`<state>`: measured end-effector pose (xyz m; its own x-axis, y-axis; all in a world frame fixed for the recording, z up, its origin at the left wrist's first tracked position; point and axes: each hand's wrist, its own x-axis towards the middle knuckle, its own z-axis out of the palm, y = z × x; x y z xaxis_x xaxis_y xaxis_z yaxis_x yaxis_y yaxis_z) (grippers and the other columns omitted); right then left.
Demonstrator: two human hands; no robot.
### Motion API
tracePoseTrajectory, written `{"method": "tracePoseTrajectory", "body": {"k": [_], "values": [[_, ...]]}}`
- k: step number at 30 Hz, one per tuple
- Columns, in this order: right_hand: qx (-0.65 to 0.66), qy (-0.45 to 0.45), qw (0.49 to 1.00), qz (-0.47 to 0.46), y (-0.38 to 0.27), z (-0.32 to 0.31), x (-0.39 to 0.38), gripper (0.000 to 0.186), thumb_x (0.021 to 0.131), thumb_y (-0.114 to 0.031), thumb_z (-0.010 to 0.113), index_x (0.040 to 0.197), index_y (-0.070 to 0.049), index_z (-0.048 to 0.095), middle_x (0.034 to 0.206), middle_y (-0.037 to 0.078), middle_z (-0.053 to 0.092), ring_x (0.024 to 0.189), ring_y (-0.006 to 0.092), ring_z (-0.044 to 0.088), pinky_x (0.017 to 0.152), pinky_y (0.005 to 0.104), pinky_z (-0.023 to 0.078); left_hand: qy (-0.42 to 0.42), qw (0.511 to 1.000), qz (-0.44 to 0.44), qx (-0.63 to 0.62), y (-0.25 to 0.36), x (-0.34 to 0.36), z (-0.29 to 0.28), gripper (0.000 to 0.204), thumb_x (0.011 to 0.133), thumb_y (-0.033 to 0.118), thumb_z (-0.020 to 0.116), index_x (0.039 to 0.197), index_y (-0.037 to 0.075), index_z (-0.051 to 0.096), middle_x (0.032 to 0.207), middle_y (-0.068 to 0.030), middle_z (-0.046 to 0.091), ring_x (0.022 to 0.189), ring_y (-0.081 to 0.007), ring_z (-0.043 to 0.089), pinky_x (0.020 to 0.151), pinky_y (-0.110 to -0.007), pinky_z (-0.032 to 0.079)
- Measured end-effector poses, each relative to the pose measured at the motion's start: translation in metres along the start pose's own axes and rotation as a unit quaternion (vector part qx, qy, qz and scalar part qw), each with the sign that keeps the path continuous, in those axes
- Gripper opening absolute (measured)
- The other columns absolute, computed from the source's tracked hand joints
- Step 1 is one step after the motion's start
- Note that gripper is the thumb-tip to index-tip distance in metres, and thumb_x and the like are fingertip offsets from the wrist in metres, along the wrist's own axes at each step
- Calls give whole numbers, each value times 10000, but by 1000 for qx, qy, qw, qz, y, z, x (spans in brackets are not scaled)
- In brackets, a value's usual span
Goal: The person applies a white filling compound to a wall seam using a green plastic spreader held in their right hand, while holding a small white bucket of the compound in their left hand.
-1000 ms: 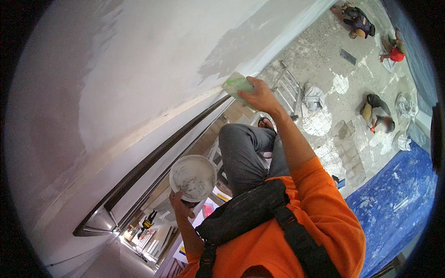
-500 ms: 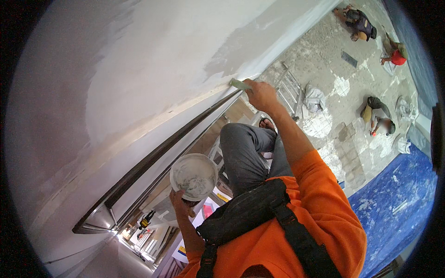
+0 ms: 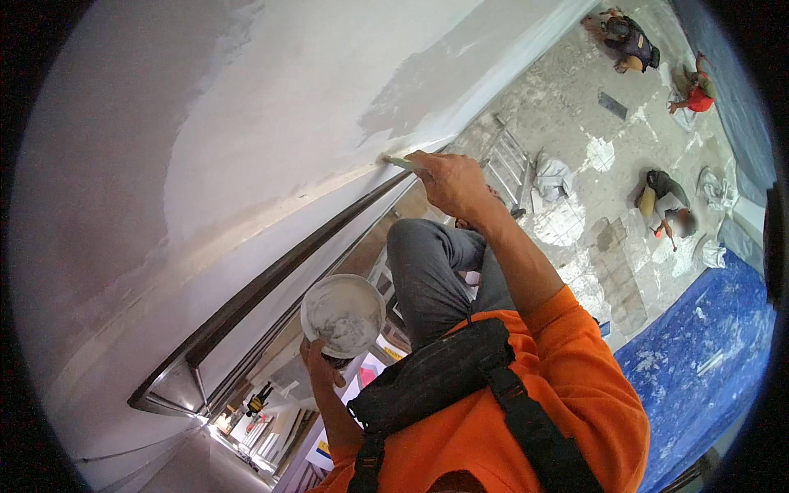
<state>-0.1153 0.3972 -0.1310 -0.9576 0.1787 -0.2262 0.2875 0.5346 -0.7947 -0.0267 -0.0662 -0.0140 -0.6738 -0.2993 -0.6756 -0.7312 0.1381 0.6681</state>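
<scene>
Right hand [image 3: 450, 182] closed on a pale green flat scraper [image 3: 399, 163], seen nearly edge-on, fingers wrapped over its near end. Scraper is at the lower edge of the plastered wall [image 3: 271, 107]; touching or just beside, can't tell. Left hand [image 3: 322, 360] grips a round tub [image 3: 343, 315] by its side and underside, open mouth facing the camera, whitish paste inside. Tub sits near the left of the person's grey trousers [image 3: 423, 275], well apart from the scraper. Dark handrail [image 3: 275, 281] slants along just below the wall's lower edge. Wall has a darker grey patch near its right edge, above the right hand. Person wears an orange top [image 3: 588, 370] and a black pouch [image 3: 431, 368] with straps. Ladder [image 3: 509, 164] near the floor's wall-side edge, whitish bag [image 3: 553, 178] beside it. Floor [image 3: 551, 107] has white splotches; three co-workers crouch or bend toward its far and right edges. Blue tarp [image 3: 699, 361], white-spattered, at the floor's lower right corner.
</scene>
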Motion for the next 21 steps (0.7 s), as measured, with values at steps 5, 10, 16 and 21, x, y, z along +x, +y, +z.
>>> {"method": "tracePoseTrajectory", "body": {"k": [5,10,16,21], "values": [[-16,5,998,-55,-19,-22,-7,355,901,-159,582,1245,-201,658,926,154,745,835,382,730,703,526,571,-2,1000,11,6,6,-4,10,614,777,170,639,1352,-32,565,1223,-176,639,1089,-341,644,981,-475,516],[-13,14,995,-96,-48,-47,-16,290,927,-142,607,1206,-152,684,923,146,748,827,359,728,698,480,575,-30,999,12,34,3,1,-6,598,790,175,641,1346,-31,566,1224,-171,639,1096,-323,643,988,-462,519],[193,70,971,-119,-45,-65,-24,234,963,-102,640,1188,-61,690,963,186,740,832,356,717,736,405,558,4,999,30,11,2,-5,1,590,795,185,643,1341,-25,568,1220,-166,638,1099,-322,642,984,-455,522],[310,55,948,47,5,-36,-26,267,998,-119,634,1236,-2,664,965,141,723,898,171,638,829,348,515,24,999,18,36,0,-1,-3,585,794,186,646,1334,-24,567,1225,-170,630,1098,-325,639,978,-465,525]]}}
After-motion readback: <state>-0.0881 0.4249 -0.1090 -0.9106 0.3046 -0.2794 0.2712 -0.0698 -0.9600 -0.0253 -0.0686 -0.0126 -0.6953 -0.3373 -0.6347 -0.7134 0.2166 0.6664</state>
